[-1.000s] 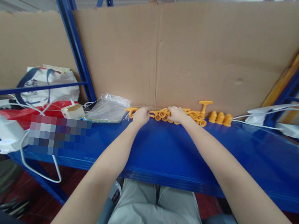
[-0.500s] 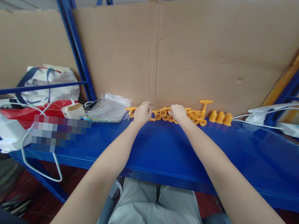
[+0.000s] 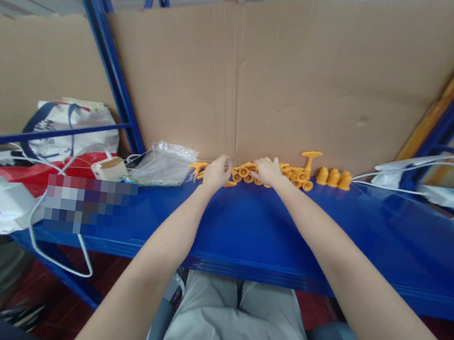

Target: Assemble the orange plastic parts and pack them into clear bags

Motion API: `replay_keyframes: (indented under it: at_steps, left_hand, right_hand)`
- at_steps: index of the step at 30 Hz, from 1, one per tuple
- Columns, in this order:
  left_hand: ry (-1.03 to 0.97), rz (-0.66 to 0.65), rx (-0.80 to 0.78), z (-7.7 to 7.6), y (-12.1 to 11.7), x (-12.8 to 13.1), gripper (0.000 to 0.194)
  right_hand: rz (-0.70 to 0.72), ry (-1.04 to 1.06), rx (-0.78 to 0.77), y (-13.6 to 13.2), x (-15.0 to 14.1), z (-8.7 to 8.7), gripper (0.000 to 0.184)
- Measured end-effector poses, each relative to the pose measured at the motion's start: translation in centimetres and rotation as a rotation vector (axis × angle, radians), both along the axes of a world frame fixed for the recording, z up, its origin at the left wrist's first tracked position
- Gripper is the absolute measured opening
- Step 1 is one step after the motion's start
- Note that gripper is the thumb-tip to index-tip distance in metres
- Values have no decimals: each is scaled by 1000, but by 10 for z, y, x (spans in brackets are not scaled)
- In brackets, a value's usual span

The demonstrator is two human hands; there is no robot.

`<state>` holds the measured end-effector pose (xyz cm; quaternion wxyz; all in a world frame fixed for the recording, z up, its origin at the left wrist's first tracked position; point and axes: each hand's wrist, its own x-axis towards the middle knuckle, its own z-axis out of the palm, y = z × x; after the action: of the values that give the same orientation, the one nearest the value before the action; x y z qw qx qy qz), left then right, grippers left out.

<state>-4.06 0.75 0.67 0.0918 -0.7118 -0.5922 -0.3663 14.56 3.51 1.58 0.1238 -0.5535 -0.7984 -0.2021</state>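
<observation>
Several yellow-orange plastic pieces (image 3: 248, 172) lie in a row at the back of the blue shelf, many with round cupped ends facing me. My left hand (image 3: 217, 173) is at the left part of this row, its fingers curled; what they hold, if anything, is hidden. Over the middle of the row lies my right hand (image 3: 268, 172), fingers apart and touching or just above the pieces. To its right a T-shaped yellow piece (image 3: 310, 159) stands upright. Farther right, three bell-shaped yellow pieces (image 3: 333, 177) stand side by side.
A cardboard sheet (image 3: 296, 79) closes off the back of the blue shelf (image 3: 261, 224). On the left are a clear plastic bag (image 3: 165, 165), a red bag (image 3: 36, 175), a white tote bag (image 3: 74, 132) and white cables. A white power strip (image 3: 451, 196) lies far right.
My right hand has loosened, its fingers now more spread over the yellow pieces. My left hand stays in nearly the same place, still curled. The view has shifted slightly.
</observation>
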Motion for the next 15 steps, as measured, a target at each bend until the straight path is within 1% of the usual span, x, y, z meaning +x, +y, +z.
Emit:
replay_keyframes:
  at_steps: [4, 6, 10, 15]
  left_hand:
    - [84, 34, -49, -2, 2, -2, 21]
    - [123, 46, -78, -2, 3, -2, 24]
    - [143, 55, -142, -3, 4, -1, 36]
    - [159, 20, -293, -5, 4, -1, 56]
  right_hand:
    - [182, 18, -35, -2, -5, 1, 50]
    - [216, 2, -72, -4, -10, 2, 46]
    - [136, -40, -129, -9, -22, 3, 37]
    - [62, -99, -160, -15, -31, -1, 35]
